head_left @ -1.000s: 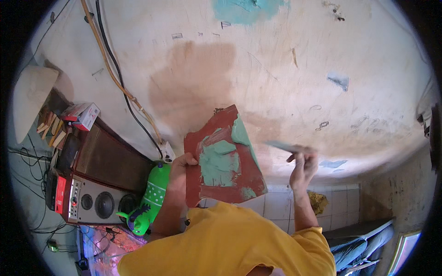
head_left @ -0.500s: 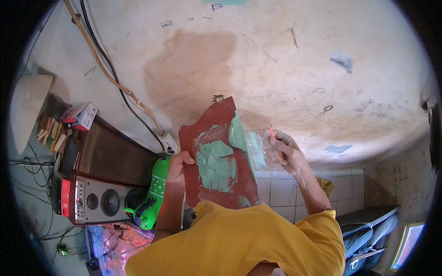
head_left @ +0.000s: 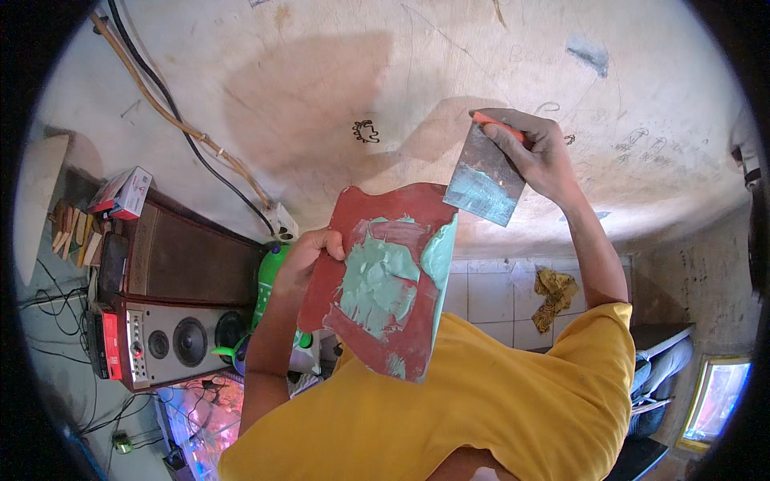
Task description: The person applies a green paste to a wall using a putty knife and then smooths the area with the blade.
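Note:
My left hand grips the left edge of a reddish-brown board, its thumb lying on top. Pale green putty is heaped and smeared over the board's middle, and a thick ridge of it runs along the right edge. Up and to the right, my right hand is closed around the orange edge of a flat scraper. Green putty coats the lower part of the scraper's dark blade, whose lower left corner is close to the board's top right corner; whether they touch I cannot tell.
A pale, scribbled wall rises ahead, with a cable and a socket at left. Speakers and a green toy stand to the left. A yellowish cloth lies on the tiled floor.
My right hand has lifted the scraper up and rightward from beside the board's right edge, and its blade now faces me. The board has tilted and shifted slightly.

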